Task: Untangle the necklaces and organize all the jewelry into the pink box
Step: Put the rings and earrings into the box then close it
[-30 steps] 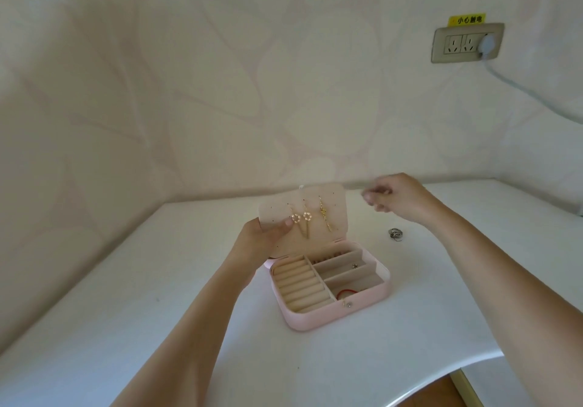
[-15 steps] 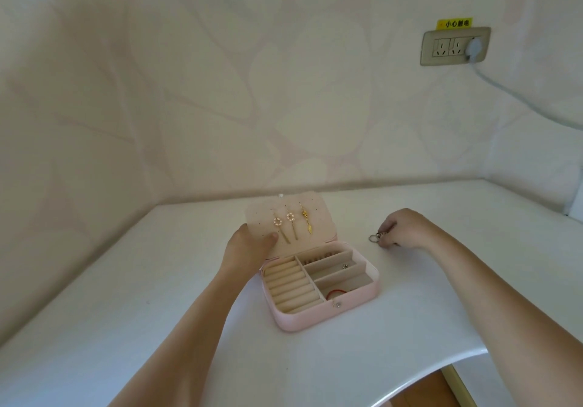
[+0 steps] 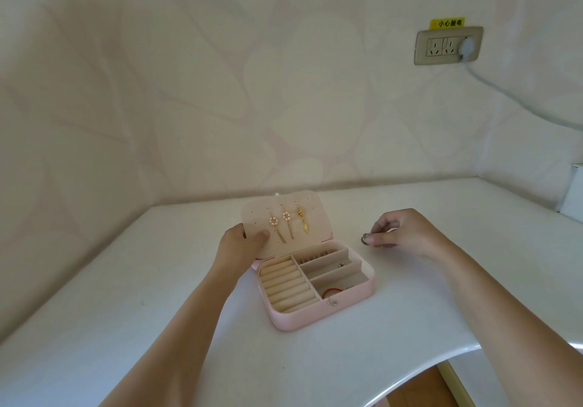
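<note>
The pink box (image 3: 318,313) lies open on the white table (image 3: 126,280). Its beige lid panel (image 3: 315,217) stands up, with three gold drop earrings (image 3: 288,222) hanging on it. My left hand (image 3: 241,244) grips the panel's left edge, thumb on its front. Inside the box are ring rolls at the left, a small stud (image 3: 340,264) in a middle slot and a red cord (image 3: 332,290) in the front slot. To the right of the box, my right hand (image 3: 400,233) pinches a small silver ring (image 3: 366,237) just above the tabletop.
The table fills a wall corner; its curved front edge (image 3: 441,365) drops off at the lower right. A wall socket (image 3: 448,46) with a plug and a grey cable (image 3: 511,97) sits high on the right. A white object (image 3: 572,198) stands at the far right edge.
My right hand came down from beside the lid to the table on the right and pinched the silver ring, now lifted slightly. My left hand has kept hold of the lid panel.
</note>
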Action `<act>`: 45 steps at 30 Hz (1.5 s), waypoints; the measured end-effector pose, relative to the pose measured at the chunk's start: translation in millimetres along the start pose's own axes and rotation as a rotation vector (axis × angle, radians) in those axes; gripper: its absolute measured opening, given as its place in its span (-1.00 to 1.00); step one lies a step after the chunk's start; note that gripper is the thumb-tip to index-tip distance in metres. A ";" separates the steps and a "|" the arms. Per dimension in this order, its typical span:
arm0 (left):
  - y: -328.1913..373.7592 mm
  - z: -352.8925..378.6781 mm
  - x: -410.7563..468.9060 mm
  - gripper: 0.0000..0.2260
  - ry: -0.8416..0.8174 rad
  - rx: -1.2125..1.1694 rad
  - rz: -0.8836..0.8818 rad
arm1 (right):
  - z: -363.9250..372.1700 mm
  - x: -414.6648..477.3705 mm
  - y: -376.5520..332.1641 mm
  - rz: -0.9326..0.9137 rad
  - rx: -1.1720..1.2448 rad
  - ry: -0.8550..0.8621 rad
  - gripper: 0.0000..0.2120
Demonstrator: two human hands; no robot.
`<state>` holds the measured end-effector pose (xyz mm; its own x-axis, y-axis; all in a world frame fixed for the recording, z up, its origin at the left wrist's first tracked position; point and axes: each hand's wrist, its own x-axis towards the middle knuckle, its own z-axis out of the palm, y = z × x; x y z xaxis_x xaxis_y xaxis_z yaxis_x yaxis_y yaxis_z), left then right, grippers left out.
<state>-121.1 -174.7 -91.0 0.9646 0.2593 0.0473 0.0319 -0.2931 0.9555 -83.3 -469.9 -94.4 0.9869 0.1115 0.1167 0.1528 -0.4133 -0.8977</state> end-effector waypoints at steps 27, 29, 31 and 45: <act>-3.1 -0.5 3.1 -0.83 -0.007 -0.003 -0.001 | 1.1 -2.8 -6.5 0.084 0.495 -0.072 -0.93; -4.8 0.6 6.3 -0.80 0.015 0.056 -0.004 | 1.6 -3.8 -7.7 0.075 0.528 -0.095 -0.95; -5.6 1.9 8.5 -0.75 0.039 0.132 -0.007 | 4.2 -5.3 -10.2 0.058 0.559 -0.119 -0.95; 45.1 15.4 -40.6 -0.92 -0.159 -0.065 0.417 | 55.7 -26.8 -83.9 -0.151 0.338 -0.145 -0.90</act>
<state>-154.8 -212.6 -54.3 0.9199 -0.0153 0.3920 -0.3800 -0.2829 0.8807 -125.5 -387.9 -45.9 0.9333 0.2847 0.2188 0.2464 -0.0645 -0.9670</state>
